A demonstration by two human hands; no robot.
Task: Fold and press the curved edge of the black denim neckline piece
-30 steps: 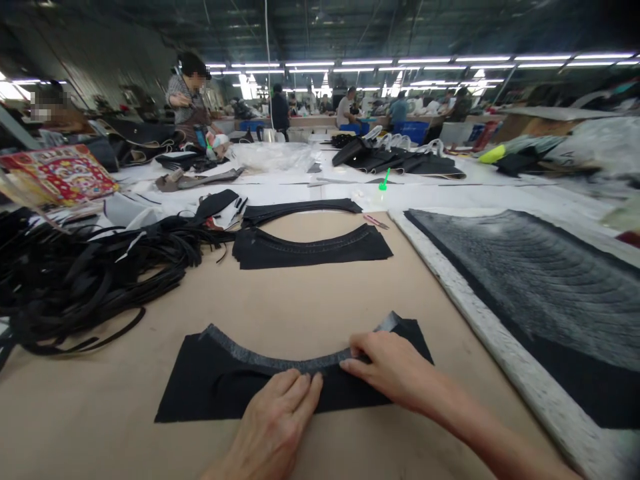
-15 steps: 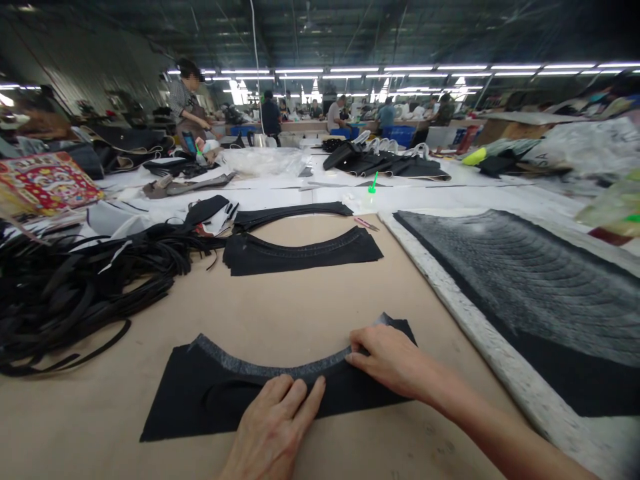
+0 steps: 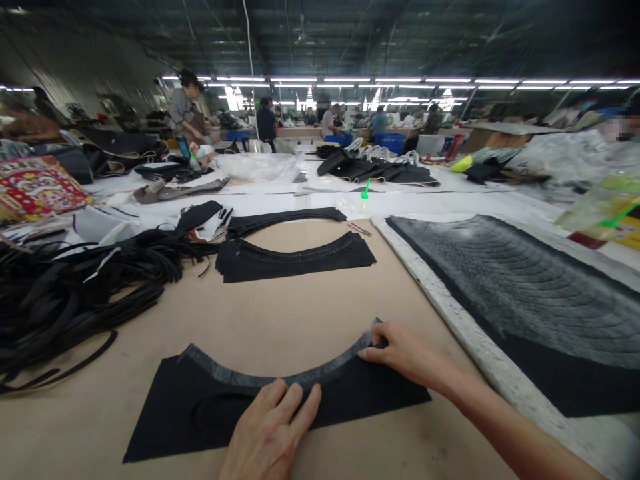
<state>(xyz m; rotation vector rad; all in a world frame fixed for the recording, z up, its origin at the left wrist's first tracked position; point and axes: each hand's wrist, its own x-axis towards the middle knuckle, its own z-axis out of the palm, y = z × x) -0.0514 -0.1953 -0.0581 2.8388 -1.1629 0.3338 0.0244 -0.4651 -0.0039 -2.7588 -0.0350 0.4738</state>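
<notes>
Black panel, one, curved grey border, lower centre of the frame, before me on a tan tabletop. Left hand: fingers slightly spread, resting on it. Right hand: thumb and finger pinching its border. Black strips: heaped, frame left.

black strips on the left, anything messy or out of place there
The black strips lie in a loose tangle, one trailing across the tan tabletop, which looks untidy next to the nearby stack of black pieces.
</notes>
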